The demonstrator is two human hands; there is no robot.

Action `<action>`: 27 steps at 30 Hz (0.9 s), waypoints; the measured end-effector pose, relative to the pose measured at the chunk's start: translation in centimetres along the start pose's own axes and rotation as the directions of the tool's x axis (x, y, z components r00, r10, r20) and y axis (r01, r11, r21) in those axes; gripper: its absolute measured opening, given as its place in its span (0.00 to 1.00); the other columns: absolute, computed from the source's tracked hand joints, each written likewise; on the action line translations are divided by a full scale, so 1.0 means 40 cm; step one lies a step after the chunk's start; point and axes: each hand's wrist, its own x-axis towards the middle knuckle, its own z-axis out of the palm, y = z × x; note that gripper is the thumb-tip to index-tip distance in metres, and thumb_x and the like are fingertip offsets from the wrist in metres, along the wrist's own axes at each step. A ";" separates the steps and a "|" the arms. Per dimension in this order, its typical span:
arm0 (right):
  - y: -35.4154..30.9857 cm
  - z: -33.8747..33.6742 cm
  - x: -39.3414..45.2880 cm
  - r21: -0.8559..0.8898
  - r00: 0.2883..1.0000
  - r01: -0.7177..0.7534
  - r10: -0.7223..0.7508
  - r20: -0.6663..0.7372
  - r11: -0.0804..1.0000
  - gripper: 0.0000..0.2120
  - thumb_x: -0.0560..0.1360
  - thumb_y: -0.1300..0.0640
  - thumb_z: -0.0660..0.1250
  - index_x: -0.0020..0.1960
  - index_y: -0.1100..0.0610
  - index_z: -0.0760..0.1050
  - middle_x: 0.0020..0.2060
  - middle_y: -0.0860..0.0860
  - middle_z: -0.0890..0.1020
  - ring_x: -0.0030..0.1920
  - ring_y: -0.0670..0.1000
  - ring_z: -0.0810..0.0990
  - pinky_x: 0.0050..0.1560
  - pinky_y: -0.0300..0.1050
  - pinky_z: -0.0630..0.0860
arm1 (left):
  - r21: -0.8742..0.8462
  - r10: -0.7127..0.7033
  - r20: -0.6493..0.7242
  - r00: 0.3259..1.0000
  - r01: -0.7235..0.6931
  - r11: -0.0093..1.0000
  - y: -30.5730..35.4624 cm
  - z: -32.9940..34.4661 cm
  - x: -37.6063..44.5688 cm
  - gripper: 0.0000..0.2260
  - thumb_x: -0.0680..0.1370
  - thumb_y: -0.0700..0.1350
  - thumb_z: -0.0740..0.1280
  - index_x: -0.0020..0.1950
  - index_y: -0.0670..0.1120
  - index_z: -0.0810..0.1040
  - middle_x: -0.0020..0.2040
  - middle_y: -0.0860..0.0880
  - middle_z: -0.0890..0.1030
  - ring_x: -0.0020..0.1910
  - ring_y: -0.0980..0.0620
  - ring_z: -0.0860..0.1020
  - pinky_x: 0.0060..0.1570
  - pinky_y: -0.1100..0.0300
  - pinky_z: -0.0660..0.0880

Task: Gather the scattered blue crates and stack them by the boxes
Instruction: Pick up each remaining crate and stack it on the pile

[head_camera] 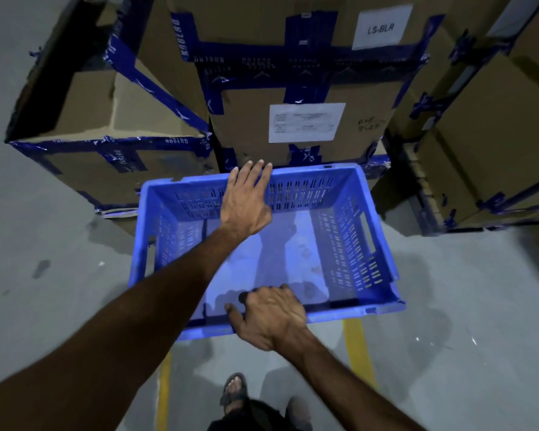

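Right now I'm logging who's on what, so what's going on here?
A person is handling a blue crate in front of taped boxes. The left hand reaches across with straight fingers over the far rim. The right hand grips the near rim. The crate is empty and sits close against the boxes. No other crate shows.

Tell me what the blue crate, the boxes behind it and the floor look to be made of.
Blue crate: likely moulded plastic, going by the uniform colour, slotted vent walls, cut-out handles and slight sheen.
Boxes: corrugated cardboard, matte brown, sealed with glossy blue printed tape and carrying white paper labels.
Floor: probably smooth grey concrete or a coated screed, scuffed, with painted yellow lines.
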 end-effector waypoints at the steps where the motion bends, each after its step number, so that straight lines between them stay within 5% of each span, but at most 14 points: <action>1: 0.001 -0.002 0.000 -0.001 1.000 -0.002 0.002 0.007 1.000 0.27 0.80 0.36 0.49 0.53 0.53 0.79 0.50 0.60 0.84 0.51 0.63 0.81 0.59 0.58 0.69 | -0.008 -0.007 0.023 1.000 0.007 1.000 0.001 -0.006 0.000 0.42 0.72 0.52 0.64 0.84 0.46 0.52 0.83 0.46 0.58 0.82 0.44 0.54 0.80 0.43 0.50; 14: 0.002 -0.027 -0.032 0.058 1.000 -0.023 0.024 -0.008 0.998 0.31 0.82 0.33 0.49 0.54 0.54 0.80 0.52 0.60 0.84 0.55 0.64 0.81 0.57 0.56 0.72 | 0.029 0.087 0.178 0.980 -0.093 0.995 -0.036 -0.078 -0.047 0.43 0.79 0.52 0.66 0.84 0.48 0.41 0.84 0.39 0.49 0.82 0.38 0.51 0.79 0.42 0.54; 21: 0.026 -0.042 -0.086 0.143 0.985 0.003 0.021 -0.173 0.990 0.22 0.81 0.38 0.55 0.53 0.52 0.80 0.50 0.54 0.86 0.55 0.60 0.82 0.56 0.53 0.72 | -0.169 -0.055 0.155 0.986 0.081 0.982 -0.026 -0.142 -0.312 0.38 0.81 0.53 0.66 0.85 0.48 0.50 0.83 0.40 0.55 0.81 0.38 0.55 0.77 0.41 0.59; 27: 0.124 -0.036 -0.206 0.226 0.919 0.007 0.083 -0.385 0.974 0.18 0.80 0.44 0.58 0.59 0.52 0.81 0.57 0.50 0.84 0.59 0.56 0.80 0.61 0.53 0.73 | -0.367 -0.208 -0.049 0.977 0.176 0.913 0.041 -0.178 -0.610 0.31 0.80 0.55 0.65 0.81 0.46 0.64 0.78 0.42 0.69 0.76 0.40 0.67 0.72 0.44 0.70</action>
